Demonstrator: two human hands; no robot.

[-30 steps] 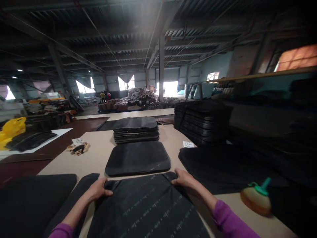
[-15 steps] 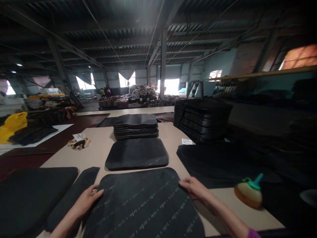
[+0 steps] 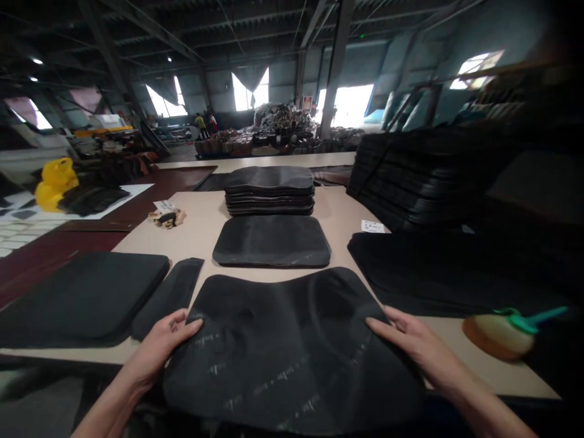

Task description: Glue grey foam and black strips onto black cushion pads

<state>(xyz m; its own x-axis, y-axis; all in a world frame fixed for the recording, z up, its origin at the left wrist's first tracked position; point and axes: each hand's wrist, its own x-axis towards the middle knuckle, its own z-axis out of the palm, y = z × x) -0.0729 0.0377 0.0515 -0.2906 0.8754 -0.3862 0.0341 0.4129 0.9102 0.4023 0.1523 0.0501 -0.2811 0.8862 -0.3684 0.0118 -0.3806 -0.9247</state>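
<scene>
A large black panel [image 3: 287,340] with rounded corners and pale printed lettering lies between my hands. It sags in the middle of its far edge, so it looks flexible. My left hand [image 3: 164,340] pinches its left edge, thumb on top. On the opposite edge, my right hand [image 3: 415,337] grips it the same way. Just beyond is a smaller black panel [image 3: 272,240] flat on the tan tabletop [image 3: 198,210]. Behind that rises a stack of black panels [image 3: 269,188]. Close to my left hand lies a narrow black strip [image 3: 168,295].
Black panels [image 3: 86,298] lie at the left, and dark sheets [image 3: 438,267] at the right. A squeeze bottle [image 3: 499,334] with a green nozzle lies near the right edge. Farther back stand a tall black pile [image 3: 410,182], a paper label [image 3: 373,226] and a bundle of scraps [image 3: 168,218].
The panel in my hands has gone from nearly flat to bent, its far edge dipping. My hands hold it from both sides still. The view has tilted down and turned left.
</scene>
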